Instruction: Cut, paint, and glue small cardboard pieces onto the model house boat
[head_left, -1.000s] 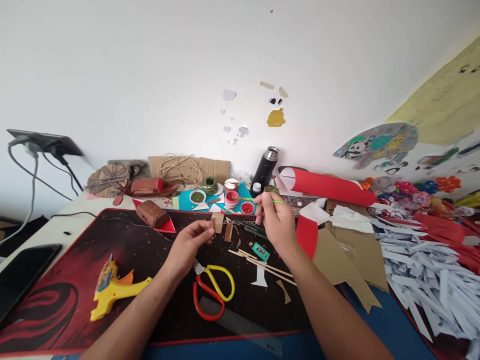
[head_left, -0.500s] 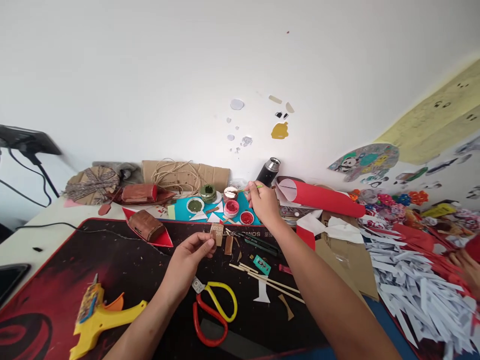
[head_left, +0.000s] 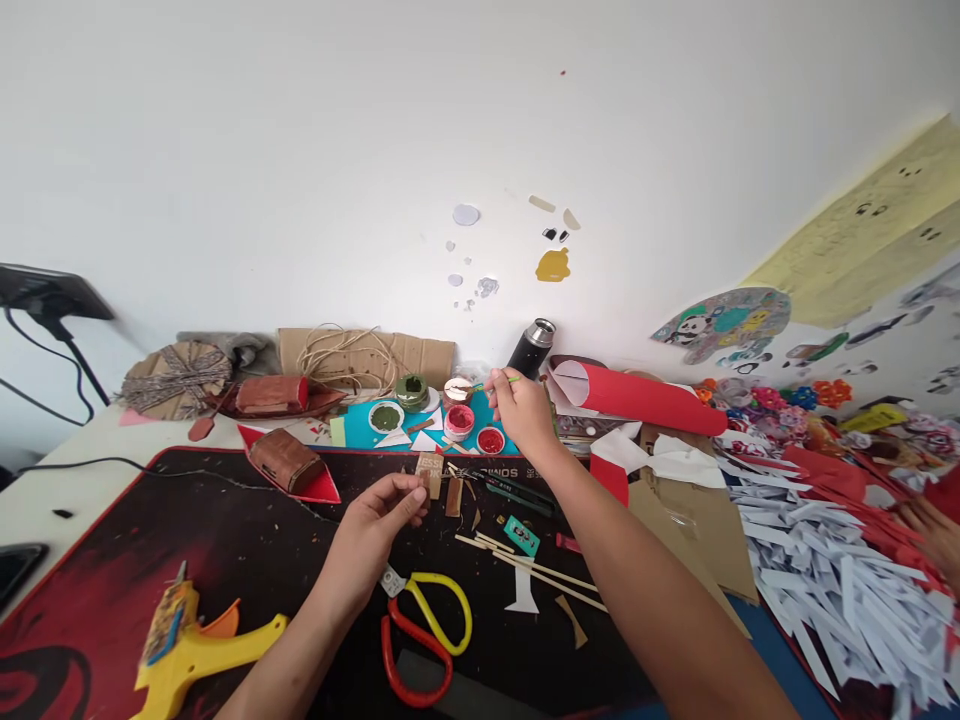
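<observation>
My right hand [head_left: 521,408] is closed around a thin paintbrush [head_left: 480,387]. Its tip reaches the mouth of an open jar of white paint [head_left: 457,385]. Close by are a jar of red paint [head_left: 458,420], a jar of green paint [head_left: 412,390], a lid with green paint [head_left: 386,416] and a lid with red paint [head_left: 490,441]. Lower down, my left hand [head_left: 382,515] hovers over the mat with thumb and fingers pinched; whatever they hold is hidden. A small cardboard piece [head_left: 430,468] shows right beside those fingertips; whether they touch it I cannot tell.
Scissors [head_left: 427,625] and a yellow glue gun [head_left: 191,645] lie on the dark mat [head_left: 240,540]. A small red boat [head_left: 289,462] sits left, wooden sticks [head_left: 532,568] right. Behind stands a black flask [head_left: 532,347]. Another person's hand [head_left: 930,530] is by white paper strips [head_left: 840,590].
The whole view has shifted slightly, so most things appear a little further left. The paintbrush tip stays at the white paint jar, and both hands keep their grip.
</observation>
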